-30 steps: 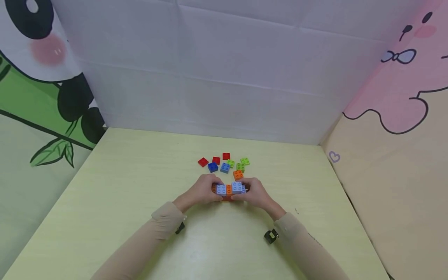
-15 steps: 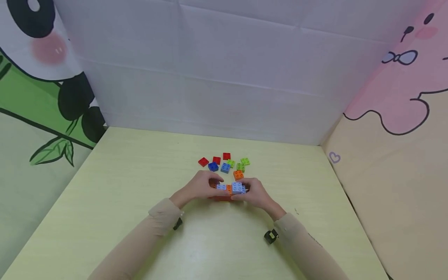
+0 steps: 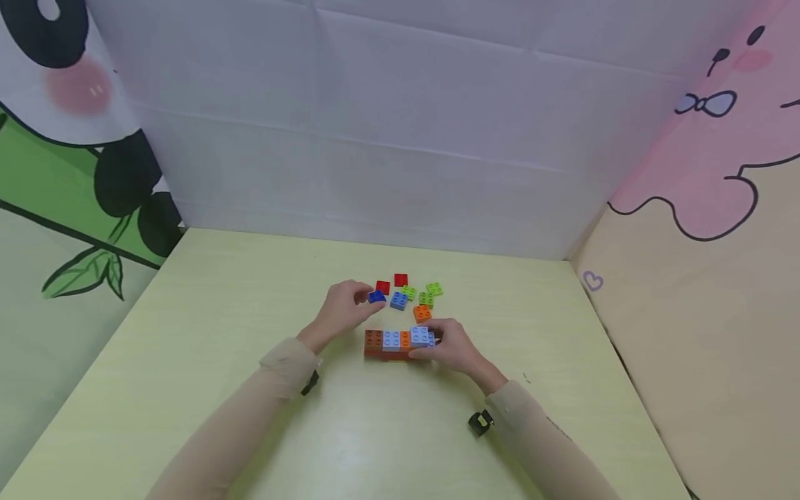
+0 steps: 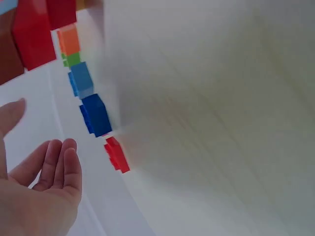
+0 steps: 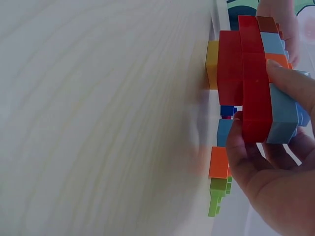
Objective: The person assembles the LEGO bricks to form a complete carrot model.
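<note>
At the middle of the pale wood-grain tabletop (image 3: 250,305), built piece: I see a long plastic brick assembly (image 3: 391,341) with a red lower row, its upper row running brown, light blue, orange and light blue, one more light blue brick raised toward the right end and a yellow brick (image 5: 212,64) under the red
Right hand: from my far end I see the bare right hand (image 3: 457,344) in a narrow grip round the assembly's right end, thumb on one side and fingers on the other
Left hand: the bare left hand (image 3: 340,307) reaches beyond the assembly, thumb and fingers wide apart
Dark blue brick: a square studded plastic brick (image 3: 376,296), right at the left fingertips in the head view; I cannot tell whether they touch it
Loose bricks: behind the assembly I count two flat red squares (image 3: 401,279), three lime-green studded bricks (image 3: 426,299), a mid-blue brick (image 3: 398,301) and an orange brick (image 3: 422,314) near the right fingertips
Sleeves: beige cloth (image 3: 275,392) on both forearms, a small black device (image 3: 480,422) by the right cuff
</note>
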Demonstrator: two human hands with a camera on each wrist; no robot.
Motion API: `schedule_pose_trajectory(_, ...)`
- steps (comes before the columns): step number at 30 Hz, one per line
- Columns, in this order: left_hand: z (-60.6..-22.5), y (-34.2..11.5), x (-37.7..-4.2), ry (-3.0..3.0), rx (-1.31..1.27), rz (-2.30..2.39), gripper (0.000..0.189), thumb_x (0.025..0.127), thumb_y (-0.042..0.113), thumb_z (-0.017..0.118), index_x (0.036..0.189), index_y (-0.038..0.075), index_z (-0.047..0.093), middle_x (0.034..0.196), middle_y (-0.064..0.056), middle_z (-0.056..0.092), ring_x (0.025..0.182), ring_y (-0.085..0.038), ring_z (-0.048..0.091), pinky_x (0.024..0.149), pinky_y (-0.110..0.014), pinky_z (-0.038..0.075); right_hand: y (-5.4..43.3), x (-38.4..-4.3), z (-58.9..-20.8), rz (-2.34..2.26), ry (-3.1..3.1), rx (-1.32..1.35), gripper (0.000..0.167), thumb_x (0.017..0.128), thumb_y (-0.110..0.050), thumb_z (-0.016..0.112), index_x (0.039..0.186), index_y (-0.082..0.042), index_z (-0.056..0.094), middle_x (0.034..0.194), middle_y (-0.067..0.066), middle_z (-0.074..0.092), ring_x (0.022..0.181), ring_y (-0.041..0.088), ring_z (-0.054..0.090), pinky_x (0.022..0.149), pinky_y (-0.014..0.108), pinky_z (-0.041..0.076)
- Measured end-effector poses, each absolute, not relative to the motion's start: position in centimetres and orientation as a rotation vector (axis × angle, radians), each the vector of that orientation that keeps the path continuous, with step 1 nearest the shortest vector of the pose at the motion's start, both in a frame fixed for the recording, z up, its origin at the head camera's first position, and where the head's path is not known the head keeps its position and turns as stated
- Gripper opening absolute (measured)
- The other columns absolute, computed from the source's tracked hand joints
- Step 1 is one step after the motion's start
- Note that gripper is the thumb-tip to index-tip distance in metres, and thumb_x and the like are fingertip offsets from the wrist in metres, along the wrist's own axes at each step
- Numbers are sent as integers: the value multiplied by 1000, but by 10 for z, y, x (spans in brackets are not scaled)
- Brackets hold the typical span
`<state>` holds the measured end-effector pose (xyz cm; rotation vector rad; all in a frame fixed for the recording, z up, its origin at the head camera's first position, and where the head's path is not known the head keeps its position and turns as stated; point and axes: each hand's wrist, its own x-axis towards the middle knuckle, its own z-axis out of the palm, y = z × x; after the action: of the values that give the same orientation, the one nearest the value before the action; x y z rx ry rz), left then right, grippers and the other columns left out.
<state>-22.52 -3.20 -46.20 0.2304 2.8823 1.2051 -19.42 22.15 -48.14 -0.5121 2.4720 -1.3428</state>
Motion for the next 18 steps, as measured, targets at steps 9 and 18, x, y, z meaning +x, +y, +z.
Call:
schedule_pose_trajectory(9, -479, -32, -247, 2889, 128, 1048, 55, 80, 29, 79, 124, 2, 61, 110, -11, 60, 98, -23, 55, 84, -35, 50, 221, -195, -484, -1344, 2459, -510, 50, 74, -35, 83, 115, -11, 66, 103, -2, 62, 92, 18, 57, 79, 33, 49)
schedule_pose_trajectory(18, -479, -24, -254, 2906, 134, 1001, 55, 77, 26, 81, 122, 1, 61, 108, -12, 59, 96, -24, 53, 85, -36, 49, 223, -196, -483, -1328, 2469, -517, 52, 74, -38, 82, 116, -12, 67, 103, -2, 61, 92, 17, 57, 79, 32, 49)
